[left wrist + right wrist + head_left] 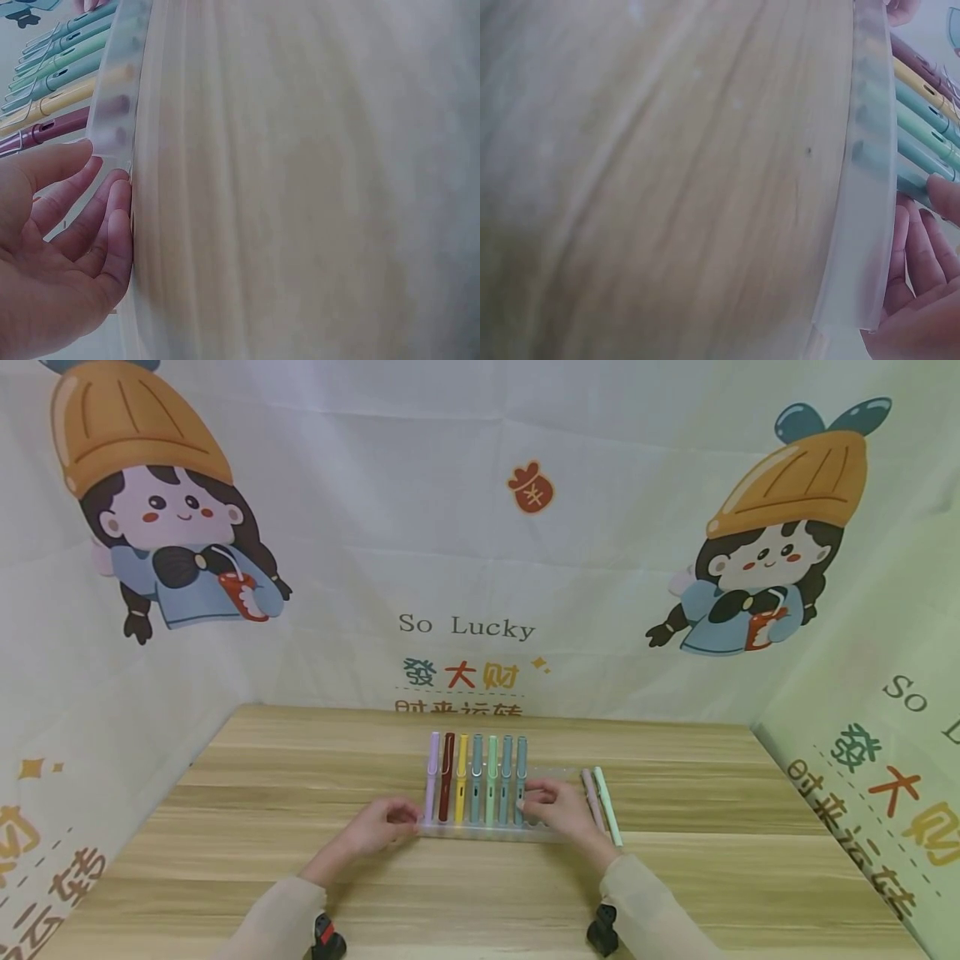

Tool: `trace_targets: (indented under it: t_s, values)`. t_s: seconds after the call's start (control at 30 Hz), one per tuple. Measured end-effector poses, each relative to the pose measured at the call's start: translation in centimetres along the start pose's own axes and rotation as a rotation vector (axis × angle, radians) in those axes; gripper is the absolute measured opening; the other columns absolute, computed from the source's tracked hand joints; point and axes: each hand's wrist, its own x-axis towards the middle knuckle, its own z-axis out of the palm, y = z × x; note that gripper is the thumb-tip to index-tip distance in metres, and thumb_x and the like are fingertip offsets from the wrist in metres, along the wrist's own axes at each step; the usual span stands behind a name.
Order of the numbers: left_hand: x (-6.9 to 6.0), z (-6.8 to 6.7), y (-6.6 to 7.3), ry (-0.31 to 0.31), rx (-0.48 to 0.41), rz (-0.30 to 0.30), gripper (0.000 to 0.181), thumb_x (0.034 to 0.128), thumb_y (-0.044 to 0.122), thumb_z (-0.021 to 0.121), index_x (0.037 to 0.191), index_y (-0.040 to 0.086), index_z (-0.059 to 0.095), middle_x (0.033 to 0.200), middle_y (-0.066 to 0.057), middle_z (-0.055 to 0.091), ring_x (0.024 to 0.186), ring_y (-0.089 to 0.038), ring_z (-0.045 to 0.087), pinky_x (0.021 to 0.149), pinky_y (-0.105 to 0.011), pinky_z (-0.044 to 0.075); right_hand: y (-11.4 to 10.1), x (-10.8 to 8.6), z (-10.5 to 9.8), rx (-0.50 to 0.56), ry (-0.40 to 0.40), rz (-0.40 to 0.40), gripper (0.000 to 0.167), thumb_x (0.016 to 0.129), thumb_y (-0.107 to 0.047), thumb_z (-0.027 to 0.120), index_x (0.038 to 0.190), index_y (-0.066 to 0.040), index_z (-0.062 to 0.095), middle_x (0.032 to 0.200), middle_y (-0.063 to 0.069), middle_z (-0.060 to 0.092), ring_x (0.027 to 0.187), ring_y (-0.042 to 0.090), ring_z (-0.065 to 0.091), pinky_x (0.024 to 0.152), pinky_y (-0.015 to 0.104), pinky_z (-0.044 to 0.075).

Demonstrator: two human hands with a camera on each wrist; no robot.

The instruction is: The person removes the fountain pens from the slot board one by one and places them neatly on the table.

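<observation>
A clear plastic pen tray holds several capped pens side by side: lilac, dark red, yellow, light green and blue-green ones. My right hand pinches the rightmost blue-green pen between thumb and fingers, the pen lying in its slot. At the tray's left end, my left hand touches the corner with thumb and fingertips, its fingers loosely bent; in the left wrist view the thumb of this hand meets the tray's end.
Right of the tray, a mauve pen and a pale green pen lie on the wooden table, close to my right hand. A printed cloth hangs behind the table's back edge.
</observation>
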Motion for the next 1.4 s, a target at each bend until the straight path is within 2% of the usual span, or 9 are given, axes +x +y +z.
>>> trace_targets:
  t_s: [0.3,0.53,0.8,0.97,1.07,1.4]
  values:
    - [0.0,0.1,0.0,0.001,-0.013,-0.006,0.016,0.0788,0.005,0.061,0.093,-0.002,0.059,0.083,-0.005,0.058,0.077,-0.020,0.054,0.064,-0.032,0.047,0.0,0.1,0.0,-0.020,-0.027,0.000,0.034,0.080,-0.014,0.065,0.108,0.003,0.057,0.087,0.009,0.063,0.079,0.020,0.059,0.065,0.032,0.048]
    - [-0.1,0.1,-0.1,-0.001,-0.022,-0.007,0.016,0.0787,0.004,0.060,0.094,-0.002,0.059,0.083,-0.005,0.058,0.077,-0.020,0.054,0.064,-0.032,0.047,-0.1,0.1,0.0,-0.022,-0.007,-0.010,0.033,0.080,-0.012,0.064,0.108,0.004,0.057,0.087,0.008,0.063,0.081,0.021,0.058,0.068,0.033,0.048]
    - [0.0,0.1,-0.1,-0.003,-0.007,0.003,0.016,0.0788,0.005,0.061,0.093,-0.002,0.059,0.083,-0.005,0.058,0.077,-0.020,0.054,0.064,-0.031,0.047,-0.4,0.3,-0.1,0.102,0.063,-0.062,0.031,0.078,-0.006,0.064,0.106,0.006,0.057,0.086,0.010,0.062,0.078,0.021,0.057,0.066,0.029,0.048]
    - [0.0,0.1,-0.1,0.000,-0.007,-0.003,0.016,0.0791,0.005,0.060,0.093,-0.002,0.059,0.082,-0.005,0.058,0.076,-0.020,0.053,0.063,-0.032,0.047,-1.0,0.4,-0.8,0.079,0.137,-0.115,0.028,0.078,-0.004,0.065,0.104,0.005,0.059,0.082,0.010,0.064,0.073,0.019,0.058,0.066,0.028,0.048]
    - [0.0,0.1,0.0,0.003,-0.013,-0.010,0.016,0.0790,0.005,0.061,0.093,-0.002,0.059,0.082,-0.004,0.058,0.076,-0.019,0.053,0.063,-0.032,0.046,-1.1,0.4,-1.4,0.072,0.157,-0.120,0.028,0.078,-0.005,0.064,0.105,0.004,0.059,0.082,0.010,0.064,0.073,0.019,0.058,0.065,0.029,0.047]
    - [-0.1,0.1,0.1,0.004,-0.032,-0.024,0.018,0.0786,0.007,0.062,0.094,-0.002,0.059,0.083,-0.005,0.058,0.077,-0.020,0.053,0.064,-0.032,0.046,-0.7,-0.2,-3.9,0.108,0.177,-0.072,0.029,0.080,-0.004,0.062,0.108,0.004,0.056,0.085,0.011,0.062,0.076,0.018,0.054,0.066,0.027,0.044]
